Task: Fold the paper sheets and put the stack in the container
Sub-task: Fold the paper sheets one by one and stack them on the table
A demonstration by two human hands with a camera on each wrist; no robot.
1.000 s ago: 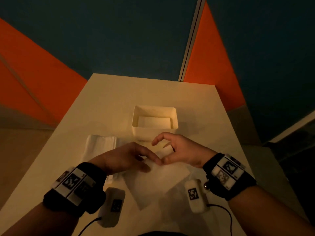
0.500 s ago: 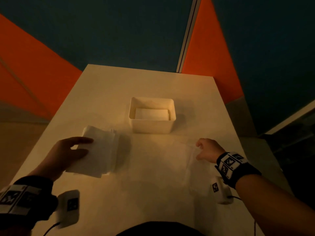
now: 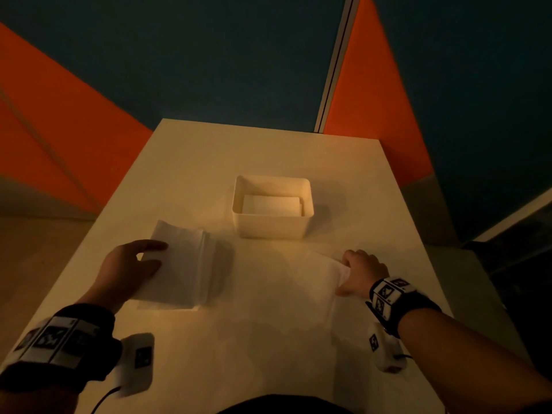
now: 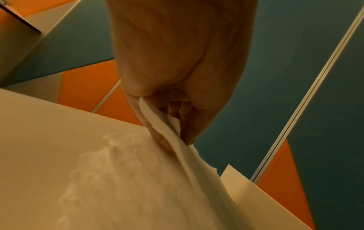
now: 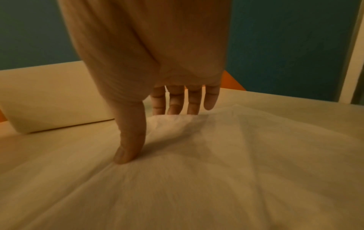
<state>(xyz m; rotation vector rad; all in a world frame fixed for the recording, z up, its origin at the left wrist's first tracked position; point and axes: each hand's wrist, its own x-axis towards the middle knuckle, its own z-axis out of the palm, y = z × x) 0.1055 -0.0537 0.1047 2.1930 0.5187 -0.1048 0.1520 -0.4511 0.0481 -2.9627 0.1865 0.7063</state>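
Observation:
A stack of white paper sheets [image 3: 185, 264] lies on the left of the white table [image 3: 268, 339]. My left hand [image 3: 134, 264] is at the stack's left edge; in the left wrist view its fingers [image 4: 189, 124] pinch the edge of a top sheet [image 4: 173, 147] and lift it. On the right lies a thin single sheet [image 3: 319, 276]. My right hand [image 3: 361, 270] rests on its right edge, thumb [image 5: 128, 147] pressing down and straight fingers [image 5: 194, 101] behind a raised fold. The white container [image 3: 268, 227] stands further back in the middle, with folded paper [image 3: 270, 204] inside.
Two small white tagged pods on cables hang under my wrists, one near the left [image 3: 136, 363] and one near the right [image 3: 385, 351]. The table's right edge runs close past my right hand. Orange and teal wall panels [image 3: 209, 70] surround the table.
A second ago both hands met on a sheet at the table's centre. The left hand has moved to the stack and pinched a sheet; the right has moved right, now on the single sheet there.

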